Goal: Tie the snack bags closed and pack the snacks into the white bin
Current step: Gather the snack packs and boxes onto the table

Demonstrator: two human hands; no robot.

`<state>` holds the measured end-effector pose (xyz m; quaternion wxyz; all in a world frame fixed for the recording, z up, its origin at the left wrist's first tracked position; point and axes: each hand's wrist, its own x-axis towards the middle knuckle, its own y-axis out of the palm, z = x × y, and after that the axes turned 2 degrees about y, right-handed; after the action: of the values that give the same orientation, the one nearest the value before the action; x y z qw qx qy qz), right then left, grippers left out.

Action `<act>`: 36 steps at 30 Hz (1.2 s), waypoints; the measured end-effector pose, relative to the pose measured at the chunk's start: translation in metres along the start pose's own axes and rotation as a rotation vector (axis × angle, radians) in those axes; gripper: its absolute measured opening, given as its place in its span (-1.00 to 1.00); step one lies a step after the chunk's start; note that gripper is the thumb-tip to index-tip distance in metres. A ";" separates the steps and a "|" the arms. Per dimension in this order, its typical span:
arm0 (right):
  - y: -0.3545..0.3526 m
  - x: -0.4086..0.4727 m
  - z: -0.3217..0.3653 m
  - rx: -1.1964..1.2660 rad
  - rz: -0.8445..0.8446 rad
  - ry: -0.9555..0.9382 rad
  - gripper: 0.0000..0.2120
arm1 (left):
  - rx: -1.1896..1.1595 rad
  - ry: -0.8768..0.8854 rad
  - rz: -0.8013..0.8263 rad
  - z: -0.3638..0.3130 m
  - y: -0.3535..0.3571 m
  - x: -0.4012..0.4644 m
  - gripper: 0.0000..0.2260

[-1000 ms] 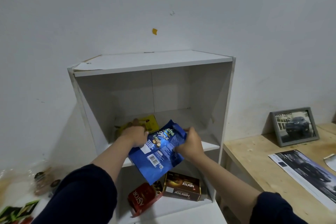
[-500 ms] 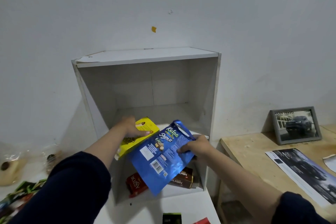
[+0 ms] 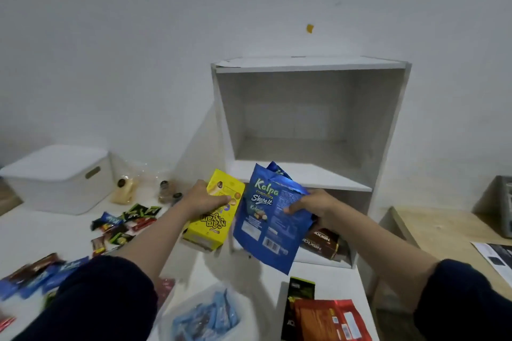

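Note:
My left hand (image 3: 203,199) grips a yellow snack box (image 3: 214,219) by its upper part, in front of the white shelf unit (image 3: 388,124). Just to its right, my right hand (image 3: 315,206) holds a blue Kalpa snack pouch (image 3: 267,225) by its right edge, tilted and hanging above the white table (image 3: 50,232). The white bin (image 3: 59,177), lid on, stands at the far left against the wall. A clear bag of blue-wrapped snacks (image 3: 206,315) lies at the near edge, partly cut off.
Several small wrapped snacks (image 3: 124,223) lie scattered on the table's left half. Brown Nextar boxes (image 3: 324,241) sit in the shelf's lower compartment. A black pack (image 3: 300,292) and a red pack (image 3: 329,321) lie near right. Clear bags (image 3: 124,191) stand beside the bin. A wooden table (image 3: 443,232) is right.
Both hands have drawn the yellow box and the blue pouch out of the shelf toward me and lower. The view has swung left, bringing the bin and scattered snacks into sight.

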<state>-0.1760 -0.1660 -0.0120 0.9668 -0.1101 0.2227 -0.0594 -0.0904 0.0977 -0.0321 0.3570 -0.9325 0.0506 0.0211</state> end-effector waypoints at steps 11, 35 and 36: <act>0.271 -0.048 0.070 -0.269 0.321 -0.200 -0.68 | -0.157 -0.387 -0.254 0.194 -0.189 -0.150 -0.41; 0.817 -0.128 0.036 -0.668 0.766 -0.543 -0.69 | -0.673 -0.976 -0.841 0.557 -0.371 -0.384 -0.89; 0.835 -0.122 0.035 -0.672 0.782 -0.540 -0.73 | -0.692 -1.003 -0.852 0.569 -0.375 -0.378 -0.91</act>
<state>-0.2150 0.6694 -0.1300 0.8513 -0.3319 -0.0011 0.4064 -0.4268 0.7850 -0.1782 0.0002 -0.8090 -0.4940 0.3187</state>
